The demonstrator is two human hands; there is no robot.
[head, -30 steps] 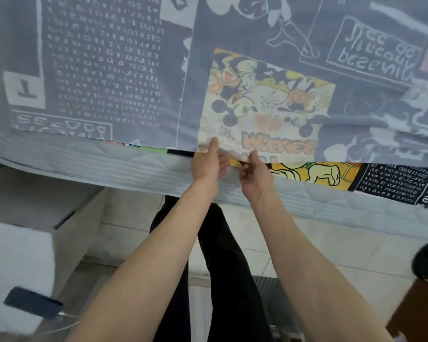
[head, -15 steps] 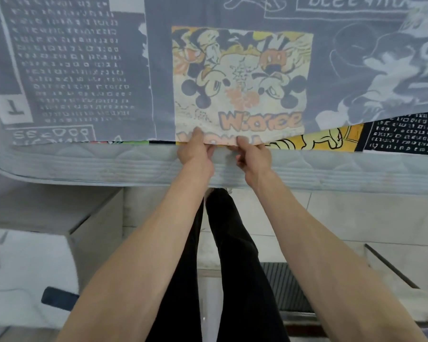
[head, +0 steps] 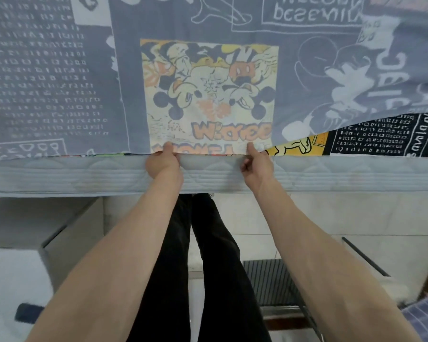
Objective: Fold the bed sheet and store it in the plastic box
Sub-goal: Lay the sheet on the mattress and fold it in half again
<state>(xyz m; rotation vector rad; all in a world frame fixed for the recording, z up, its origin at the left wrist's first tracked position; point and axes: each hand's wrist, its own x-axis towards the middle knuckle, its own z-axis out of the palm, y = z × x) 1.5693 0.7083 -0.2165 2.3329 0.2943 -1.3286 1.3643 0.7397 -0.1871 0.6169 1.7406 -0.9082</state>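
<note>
A grey cartoon-print bed sheet (head: 208, 77) lies spread over the mattress (head: 84, 174), its faded reverse side up. Its near edge runs along the mattress edge. My left hand (head: 163, 164) pinches that edge with the thumb on top, and my right hand (head: 256, 165) pinches it a little to the right. On the right the upper layer lifts and shows the brighter printed layer (head: 371, 134) beneath. No plastic box is in view.
A white bedside cabinet (head: 67, 233) stands at the lower left with a dark phone (head: 26, 314) on its white top. My black-trousered legs stand on a tiled floor (head: 331, 218). A dark slatted mat (head: 269, 280) lies on the floor at lower right.
My hands, close together on the sheet's edge before, have slid apart along it, the left going left and the right going right. The sheet's edge now lies straighter along the mattress edge.
</note>
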